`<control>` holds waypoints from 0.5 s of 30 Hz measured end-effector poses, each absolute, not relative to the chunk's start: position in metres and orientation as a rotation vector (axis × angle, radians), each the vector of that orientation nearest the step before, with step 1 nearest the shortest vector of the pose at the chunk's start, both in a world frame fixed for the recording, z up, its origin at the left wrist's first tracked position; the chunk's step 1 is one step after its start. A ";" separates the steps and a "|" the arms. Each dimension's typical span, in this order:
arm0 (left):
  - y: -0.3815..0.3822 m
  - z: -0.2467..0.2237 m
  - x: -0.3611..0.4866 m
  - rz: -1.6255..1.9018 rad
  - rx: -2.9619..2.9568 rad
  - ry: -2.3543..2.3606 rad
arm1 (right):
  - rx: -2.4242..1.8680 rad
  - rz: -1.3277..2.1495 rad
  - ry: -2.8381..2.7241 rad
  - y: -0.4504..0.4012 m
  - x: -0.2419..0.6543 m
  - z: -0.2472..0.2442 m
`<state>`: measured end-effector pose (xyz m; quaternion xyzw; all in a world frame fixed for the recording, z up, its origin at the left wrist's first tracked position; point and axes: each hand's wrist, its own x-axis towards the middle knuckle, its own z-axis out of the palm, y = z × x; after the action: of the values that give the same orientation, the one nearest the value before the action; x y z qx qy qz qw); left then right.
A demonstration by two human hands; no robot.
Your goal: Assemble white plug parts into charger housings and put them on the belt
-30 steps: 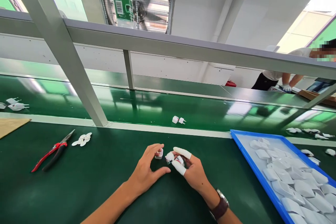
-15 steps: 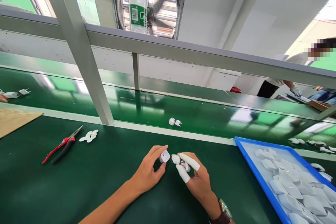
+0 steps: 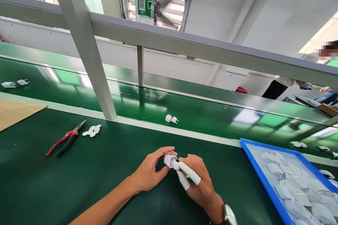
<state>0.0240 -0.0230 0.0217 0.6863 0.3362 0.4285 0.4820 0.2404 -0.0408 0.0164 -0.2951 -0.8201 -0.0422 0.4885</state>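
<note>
My left hand [image 3: 149, 174] grips a white plastic charger housing [image 3: 168, 161] between thumb and fingers, its open end turned toward the right hand. White finger covers sit on the thumb and index finger of my right hand [image 3: 199, 182]. That hand pinches a small white inner part [image 3: 175, 164] at the mouth of the housing; how far it sits inside I cannot tell. The covered fingers hide much of the part. Both hands are held over the dark green table [image 3: 111, 182].
To the right, a blue-rimmed tray [image 3: 263, 180] holds several white housings. Red-and-black pliers [image 3: 69, 137] and small white oval pieces [image 3: 92, 130] lie left. Beyond the ledge, a white charger piece with a plug [image 3: 171, 119] rests on green. A metal frame [image 3: 169, 37] crosses ahead; a person stands far right.
The housing has turned its open end rightward. My right hand has brought the inner part left against it, closing the gap. The view has shifted slightly.
</note>
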 end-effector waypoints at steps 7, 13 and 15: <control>-0.023 0.022 0.024 1.028 1.720 0.819 | -0.760 -0.117 -2.030 -0.043 0.243 0.014; -0.022 0.021 0.023 0.996 1.735 0.835 | -0.769 -0.123 -2.035 -0.041 0.243 0.007; -0.022 0.021 0.023 0.987 1.718 0.829 | -0.767 -0.111 -2.036 -0.041 0.243 0.008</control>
<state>0.0230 -0.0222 0.0208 0.7032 0.3391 0.4040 0.4767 0.2430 -0.0406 0.0077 -0.3121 -0.8284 -0.0452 0.4630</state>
